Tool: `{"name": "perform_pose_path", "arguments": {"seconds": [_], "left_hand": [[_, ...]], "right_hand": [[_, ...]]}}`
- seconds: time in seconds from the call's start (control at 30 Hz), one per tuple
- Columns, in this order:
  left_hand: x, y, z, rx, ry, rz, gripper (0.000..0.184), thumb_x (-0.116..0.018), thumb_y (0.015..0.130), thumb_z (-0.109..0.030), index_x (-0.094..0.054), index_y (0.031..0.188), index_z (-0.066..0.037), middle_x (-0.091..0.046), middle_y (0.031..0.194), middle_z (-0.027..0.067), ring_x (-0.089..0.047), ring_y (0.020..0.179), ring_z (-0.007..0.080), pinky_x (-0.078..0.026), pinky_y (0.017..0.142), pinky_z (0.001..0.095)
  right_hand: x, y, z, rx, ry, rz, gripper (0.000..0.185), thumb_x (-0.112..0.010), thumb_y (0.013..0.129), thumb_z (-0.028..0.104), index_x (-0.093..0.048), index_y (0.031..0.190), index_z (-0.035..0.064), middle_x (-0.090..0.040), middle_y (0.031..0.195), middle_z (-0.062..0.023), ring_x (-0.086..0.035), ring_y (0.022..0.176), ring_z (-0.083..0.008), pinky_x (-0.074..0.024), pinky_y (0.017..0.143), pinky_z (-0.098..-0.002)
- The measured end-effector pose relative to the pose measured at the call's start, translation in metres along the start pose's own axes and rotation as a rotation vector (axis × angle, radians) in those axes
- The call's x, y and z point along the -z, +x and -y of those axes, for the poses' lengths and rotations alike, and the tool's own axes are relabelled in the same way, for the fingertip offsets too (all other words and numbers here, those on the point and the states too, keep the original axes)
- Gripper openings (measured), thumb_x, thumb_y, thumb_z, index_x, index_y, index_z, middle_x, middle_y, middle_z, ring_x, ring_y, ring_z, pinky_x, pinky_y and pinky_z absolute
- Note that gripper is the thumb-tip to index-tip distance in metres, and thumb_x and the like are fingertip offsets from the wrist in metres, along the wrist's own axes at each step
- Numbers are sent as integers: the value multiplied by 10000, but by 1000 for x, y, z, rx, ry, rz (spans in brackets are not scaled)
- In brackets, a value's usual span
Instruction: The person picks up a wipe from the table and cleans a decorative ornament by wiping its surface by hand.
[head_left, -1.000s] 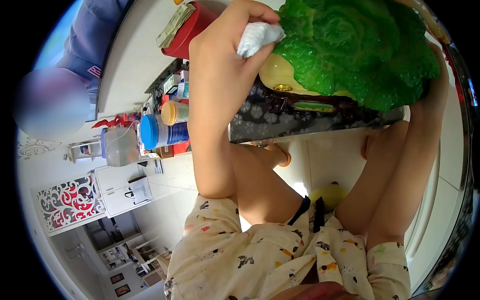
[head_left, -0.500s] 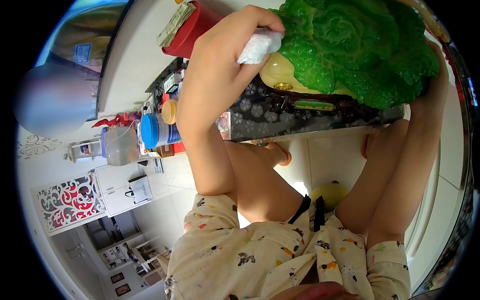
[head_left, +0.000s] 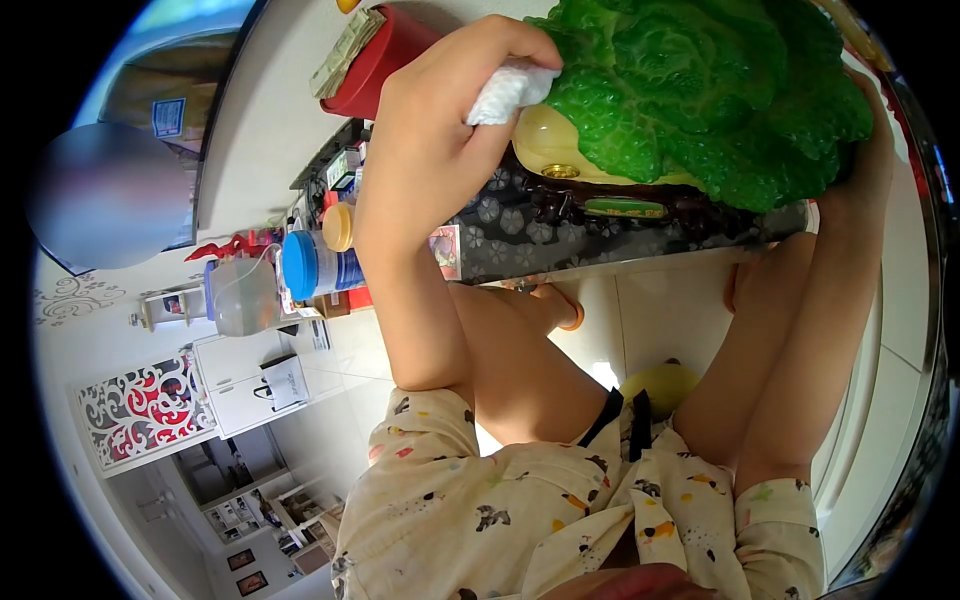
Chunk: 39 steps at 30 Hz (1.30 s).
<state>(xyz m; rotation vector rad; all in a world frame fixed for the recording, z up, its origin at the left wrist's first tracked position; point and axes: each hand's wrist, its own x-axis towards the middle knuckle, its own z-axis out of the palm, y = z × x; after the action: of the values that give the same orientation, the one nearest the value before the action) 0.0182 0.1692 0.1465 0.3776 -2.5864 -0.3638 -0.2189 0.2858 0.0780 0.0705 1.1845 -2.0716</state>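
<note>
A large green cabbage ornament (head_left: pixel 700 95) with glossy ruffled leaves and a pale yellow base (head_left: pixel 545 143) rests on a dark carved stand (head_left: pixel 690 218) with a small green plaque (head_left: pixel 625 208). My left hand (head_left: pixel 445 115) is closed around a crumpled white cloth or tissue (head_left: pixel 508 92), at the left edge of the leaves. At the ornament's right side is my right hand (head_left: pixel 872 135), against the outer leaves. Its fingers are mostly hidden behind them.
The stand sits on a dark flower-patterned cover (head_left: pixel 500 235). Leftward are a red container (head_left: pixel 365 85) with banknotes, a blue-lidded jar (head_left: pixel 300 265), a tan-lidded jar (head_left: pixel 338 226), small boxes and a translucent plastic jug (head_left: pixel 245 295). A screen (head_left: pixel 165 100) stands upper left.
The view has shifted slightly, with the ornament a little further up and left in it. My left hand still grips the white cloth, and my right hand stays by the leaves.
</note>
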Motion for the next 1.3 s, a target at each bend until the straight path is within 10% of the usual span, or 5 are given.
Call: {"name": "perform_pose_path", "arguments": {"seconds": [0.63,0.8,0.93,1.17,1.3], "left_hand": [[7,-5,-23,316,50,33,261,-492,747,107,-603,952,-11,-643,865,43,-551,765,90,-446,724,212],[5,-17,-12,366,14,-37,238,-524,772,104,-600,971,-4,-648,874,48,-569,798,94,-456,750,219],[16,-17,-16,353,-197,-282,174,-582,821,78,-597,983,15,-658,904,66,-595,850,100,-469,773,218],[4,-7,-12,259,-288,-292,182,-597,838,67,-584,1013,20,-649,969,69,-599,869,99,-476,769,213],[-4,-4,-11,311,-264,-191,170,-572,823,80,-590,969,-5,-638,956,40,-584,854,87,-462,739,205]], "right_hand": [[40,37,-3,22,122,274,320,-494,928,190,-604,1140,-23,-663,1062,-148,-665,939,-247,-567,799,-368],[-2,-3,-1,34,-44,20,501,-513,840,392,-539,1198,43,-583,1159,-109,-568,1060,-283,-479,861,-431],[23,23,-5,-85,224,622,553,-516,825,434,-524,1213,39,-565,1185,-108,-547,1087,-300,-468,867,-435],[33,33,-7,-161,375,762,561,-506,834,428,-527,1227,27,-553,1232,-122,-543,1107,-302,-472,871,-442],[4,6,-1,38,21,184,552,-502,841,409,-526,1222,11,-552,1232,-131,-546,1104,-297,-473,871,-454]]}}
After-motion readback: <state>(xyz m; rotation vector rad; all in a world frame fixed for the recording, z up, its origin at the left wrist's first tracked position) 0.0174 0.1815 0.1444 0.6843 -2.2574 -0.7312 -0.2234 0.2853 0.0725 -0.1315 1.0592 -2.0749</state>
